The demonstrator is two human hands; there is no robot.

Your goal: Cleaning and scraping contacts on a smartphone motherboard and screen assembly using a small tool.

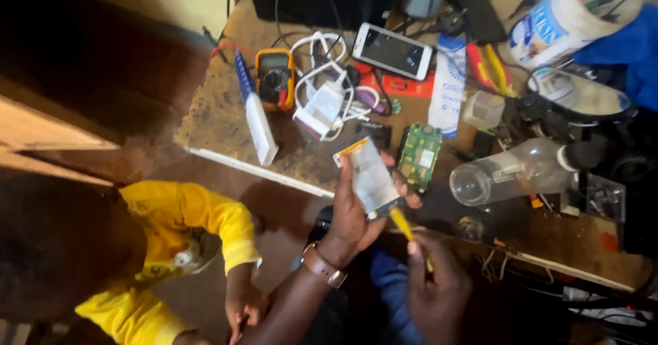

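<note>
My left hand [355, 216], with a watch at the wrist, holds up a small rectangular phone screen panel [370, 176] with a shiny face and a yellow-edged corner. My right hand [439, 287] grips a thin yellow tool [403, 225] whose tip touches the panel's lower edge. Just right of the panel, a green circuit board [419, 154] lies on the worn workbench [219, 112].
On the bench lie a white smartphone [392, 50], a yellow multimeter [275, 78], a white charger with coiled cable [321, 105], a clear bottle on its side [510, 174], a white tub [562, 16] and tangled wires. A person in yellow [175, 249] crouches at lower left.
</note>
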